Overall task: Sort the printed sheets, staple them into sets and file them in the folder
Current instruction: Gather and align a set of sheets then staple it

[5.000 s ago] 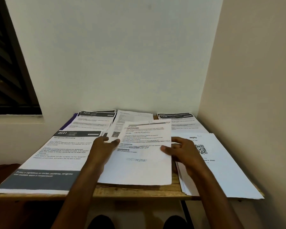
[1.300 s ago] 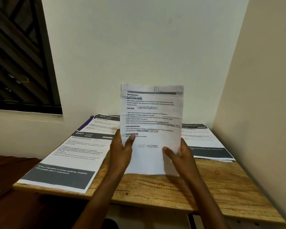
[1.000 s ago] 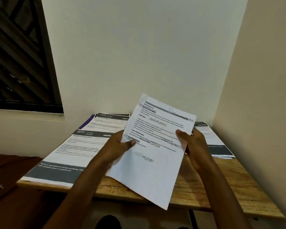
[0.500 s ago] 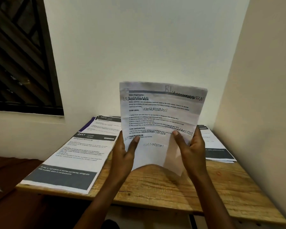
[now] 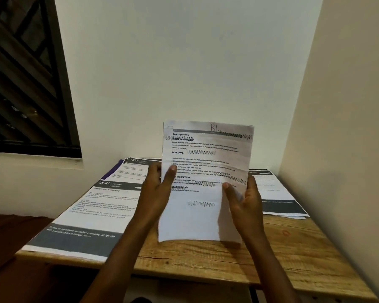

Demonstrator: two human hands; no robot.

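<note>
While the stack of sheets stands upright on its bottom edge on the wooden table, near the middle, both hands hold it by its sides. The left hand grips the left edge, thumb laid across the printed front and fingers curled behind; the right hand pinches the right edge lower down, thumb on the front, fingers wrapped round the back. A loose corner at the lower right sticks out past the front page, so the stack looks not yet square.

This looks like the squaring-up step before stapling. To do it well, the grip should be light enough for the pages to slide, with the bottom edge tapped on the wood until every page settles level, then the stack turned to tap a long side as well. Squeezing hard would lock the stray page in place and could crease it. The top left corner, where a staple would usually go, should be checked for alignment last.

To the left lies a long printed sheet headed 2641, with another headed 1573 farther back over something purple, perhaps the folder. At the far right lies a further pile of sheets. I see no stapler.
</note>
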